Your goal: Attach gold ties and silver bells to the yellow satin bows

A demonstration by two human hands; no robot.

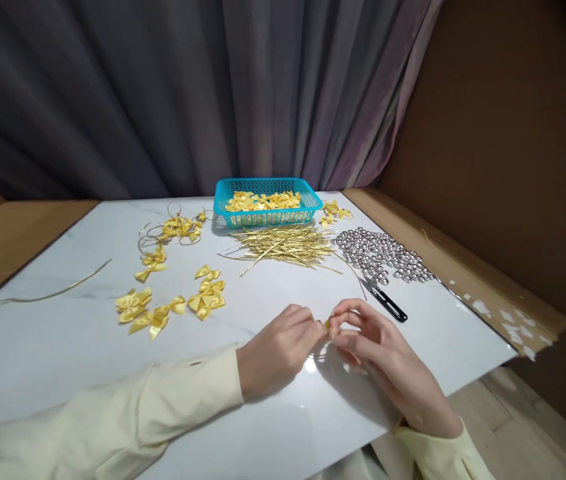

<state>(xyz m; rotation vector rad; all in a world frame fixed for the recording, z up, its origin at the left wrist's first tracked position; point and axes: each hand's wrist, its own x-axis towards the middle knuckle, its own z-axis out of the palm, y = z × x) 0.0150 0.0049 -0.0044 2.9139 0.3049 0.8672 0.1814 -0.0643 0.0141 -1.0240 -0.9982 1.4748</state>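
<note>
I see a small yellow piece (327, 325) pinched between the fingertips of both hands. My left hand (277, 348) and right hand (380, 350) meet over the near middle of the white surface (63, 353). Just beyond on the right lie black snips (387, 301), then a spread of silver beads (383, 255). Farther off, a pile of gold ties (285, 244) lies in front of a turquoise basket (267, 219) holding loose yellow bows (263, 200). More finished bows (173, 308) lie to the left.

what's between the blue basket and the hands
Head view: a heap of gold twist ties before the blue basket, then bare tabletop up to the left hand and right hand.
</note>
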